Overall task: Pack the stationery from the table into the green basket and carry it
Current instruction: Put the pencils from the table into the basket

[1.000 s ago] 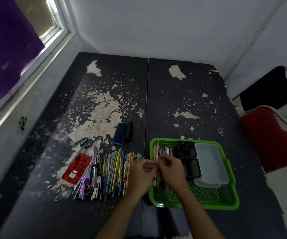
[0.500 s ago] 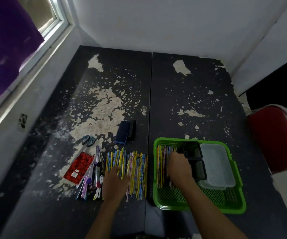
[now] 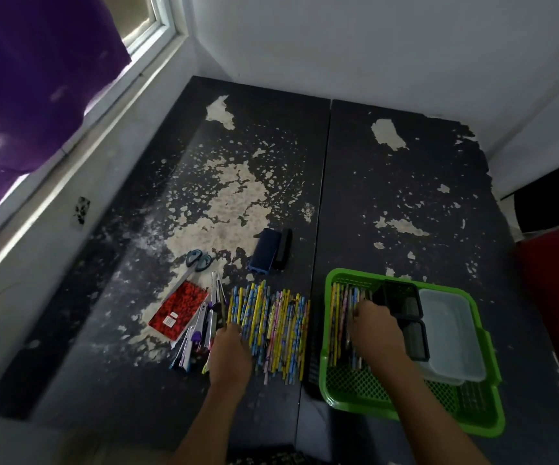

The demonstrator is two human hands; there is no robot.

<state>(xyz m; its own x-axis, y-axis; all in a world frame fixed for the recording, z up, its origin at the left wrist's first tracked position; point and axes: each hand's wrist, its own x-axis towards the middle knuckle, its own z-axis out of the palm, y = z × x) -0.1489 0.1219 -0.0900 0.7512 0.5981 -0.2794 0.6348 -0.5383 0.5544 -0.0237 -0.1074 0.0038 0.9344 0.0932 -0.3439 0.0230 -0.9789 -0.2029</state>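
Observation:
The green basket [image 3: 405, 414] sits at the table's near right. Along its left side lies a bundle of pencils [image 3: 336, 317]. My right hand [image 3: 377, 330] is inside the basket, its fingers curled down onto those pencils. To the basket's left, a row of coloured pencils [image 3: 281, 323] lies on the table. My left hand [image 3: 231, 354] is on the row's near left end, fingers bent over a few of them. Further left are pens [image 3: 201, 327], a red notebook [image 3: 179, 308] and scissors [image 3: 197, 260].
Two small black baskets [image 3: 402, 293] and a clear plastic box [image 3: 449, 330] fill the green basket's right side. A blue eraser block [image 3: 264, 250] and a black one [image 3: 283, 246] lie behind the pencil row. A red chair [image 3: 553, 290] stands at the right, a wall at the left.
My hands, held together over the basket's left edge a second ago, have parted. The right went down into the basket with pencils. The left went back to the row on the table.

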